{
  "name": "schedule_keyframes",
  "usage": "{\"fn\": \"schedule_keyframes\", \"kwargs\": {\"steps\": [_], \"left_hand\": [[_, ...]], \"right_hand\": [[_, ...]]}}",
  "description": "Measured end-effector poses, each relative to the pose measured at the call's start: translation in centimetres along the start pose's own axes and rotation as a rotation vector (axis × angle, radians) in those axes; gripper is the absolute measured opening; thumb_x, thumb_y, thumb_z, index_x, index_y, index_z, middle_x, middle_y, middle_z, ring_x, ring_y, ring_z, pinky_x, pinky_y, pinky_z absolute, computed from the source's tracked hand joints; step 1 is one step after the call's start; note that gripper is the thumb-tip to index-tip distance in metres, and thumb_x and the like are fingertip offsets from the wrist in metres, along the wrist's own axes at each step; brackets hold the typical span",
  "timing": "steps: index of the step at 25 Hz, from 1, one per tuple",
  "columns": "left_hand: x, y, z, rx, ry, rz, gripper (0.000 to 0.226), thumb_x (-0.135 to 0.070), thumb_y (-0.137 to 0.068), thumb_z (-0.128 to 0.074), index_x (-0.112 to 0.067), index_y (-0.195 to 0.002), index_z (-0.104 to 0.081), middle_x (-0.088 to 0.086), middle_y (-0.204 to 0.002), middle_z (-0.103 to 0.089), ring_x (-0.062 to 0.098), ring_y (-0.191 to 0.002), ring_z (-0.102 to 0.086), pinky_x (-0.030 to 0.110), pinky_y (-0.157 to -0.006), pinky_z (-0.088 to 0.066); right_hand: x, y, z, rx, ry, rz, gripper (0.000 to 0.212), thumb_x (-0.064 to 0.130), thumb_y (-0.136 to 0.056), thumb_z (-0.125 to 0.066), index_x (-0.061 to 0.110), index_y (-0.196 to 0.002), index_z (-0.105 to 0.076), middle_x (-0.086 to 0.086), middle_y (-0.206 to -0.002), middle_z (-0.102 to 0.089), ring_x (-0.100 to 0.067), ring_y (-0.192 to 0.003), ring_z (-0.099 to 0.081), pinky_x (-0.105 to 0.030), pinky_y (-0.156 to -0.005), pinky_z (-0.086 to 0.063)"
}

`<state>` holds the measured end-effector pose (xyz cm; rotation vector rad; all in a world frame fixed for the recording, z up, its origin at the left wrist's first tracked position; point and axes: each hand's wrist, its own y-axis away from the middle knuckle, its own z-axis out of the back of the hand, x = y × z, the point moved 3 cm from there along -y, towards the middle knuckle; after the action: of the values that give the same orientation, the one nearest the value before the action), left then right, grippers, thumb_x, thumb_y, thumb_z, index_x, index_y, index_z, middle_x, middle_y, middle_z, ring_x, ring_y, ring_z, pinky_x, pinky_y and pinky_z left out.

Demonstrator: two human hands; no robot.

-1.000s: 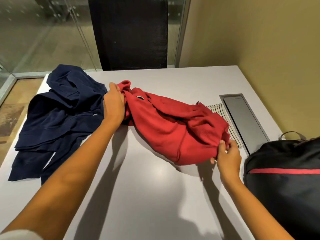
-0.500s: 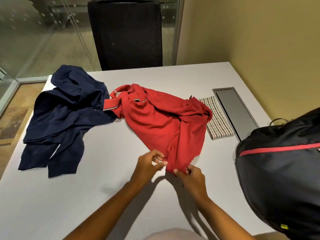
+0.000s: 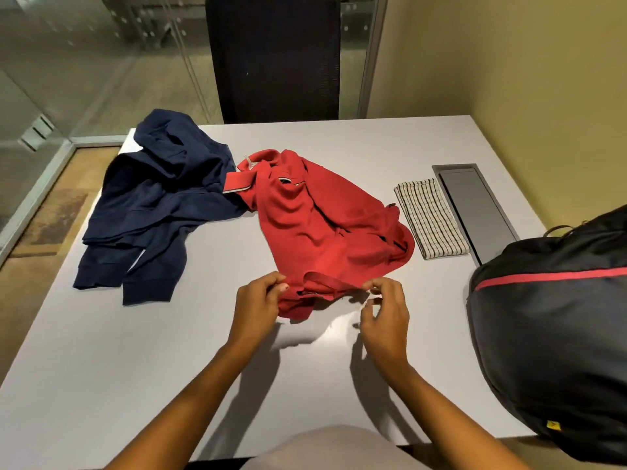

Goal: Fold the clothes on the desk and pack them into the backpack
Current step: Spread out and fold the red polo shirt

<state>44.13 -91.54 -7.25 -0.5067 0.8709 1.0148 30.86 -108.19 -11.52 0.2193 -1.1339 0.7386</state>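
Head view: two bare forearms reach forward from the near edge of the pale grey desk [image 3: 135,368], both wrists raised a little above the top. The left hand [image 3: 258,300] has its fingers curled and pinches the left end of the hem of the red polo shirt [image 3: 315,225]. The right hand [image 3: 386,310] pinches the right end of that hem between thumb and forefinger, its other fingers loosely bent. The hem is lifted slightly and stretched between them. The shirt lies crumpled at the middle of the desk, its long axis running from the hem nearest the person away and to the left, the collar pointing at the far left. At the right edge stands a black backpack [image 3: 549,334] with a red stripe, apart from the shirt. A navy hoodie [image 3: 159,205] lies spread on the left, touching the collar. A folded striped cloth [image 3: 429,222] lies just right of the shirt, beside a grey cable hatch [image 3: 475,205]. Beyond the far edge stands a black chair [image 3: 274,56].
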Motion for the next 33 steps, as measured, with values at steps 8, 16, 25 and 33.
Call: {"fn": "schedule_keyframes", "kwargs": {"steps": [8, 16, 25, 33], "left_hand": [[11.0, 3.7, 6.6, 0.156, -0.227, 0.264, 0.016, -0.018, -0.095, -0.058, -0.026, -0.084, -0.067, -0.004, -0.084, -0.066, 0.01, -0.076, -0.059, 0.017, -0.065, -0.041], [12.8, 6.4, 2.3, -0.026, -0.092, 0.544, 0.055, -0.026, -0.078, -0.08, -0.005, -0.117, -0.046, 0.003, -0.101, -0.053, 0.023, -0.088, -0.053, 0.032, -0.077, -0.046], [14.5, 6.2, 2.4, -0.159, -0.124, 0.616, 0.005, -0.006, -0.092, -0.051, -0.004, -0.097, -0.052, 0.012, -0.092, -0.059, 0.03, -0.087, -0.056, 0.034, -0.072, -0.04], [13.4, 6.0, 2.1, -0.173, -0.028, 0.556, 0.027, -0.002, -0.091, -0.051, -0.009, -0.116, -0.059, 0.005, -0.101, -0.059, 0.022, -0.092, -0.053, 0.031, -0.083, -0.042]], "right_hand": [[-8.5, -4.3, -0.4, 0.32, 0.546, 0.092, 0.043, -0.008, -0.082, -0.055, 0.005, -0.123, -0.057, -0.013, -0.125, -0.056, -0.033, -0.111, -0.053, -0.044, -0.085, -0.051], [-8.2, -5.3, -1.6, 0.444, 0.762, 0.235, 0.008, -0.003, -0.086, -0.056, 0.004, -0.09, -0.056, -0.011, -0.078, -0.056, -0.033, -0.067, -0.058, -0.031, -0.052, -0.034], [-10.6, 2.8, 4.6, -0.016, 0.579, -0.268, 0.014, -0.001, -0.084, -0.057, 0.005, -0.096, -0.064, -0.016, -0.095, -0.064, -0.03, -0.085, -0.053, -0.044, -0.069, -0.05], [-9.0, -3.2, 2.9, 0.266, 0.717, 0.148, 0.027, 0.007, -0.079, -0.068, 0.01, -0.107, -0.066, -0.016, -0.137, -0.05, -0.041, -0.124, -0.043, -0.052, -0.097, -0.044]]}}
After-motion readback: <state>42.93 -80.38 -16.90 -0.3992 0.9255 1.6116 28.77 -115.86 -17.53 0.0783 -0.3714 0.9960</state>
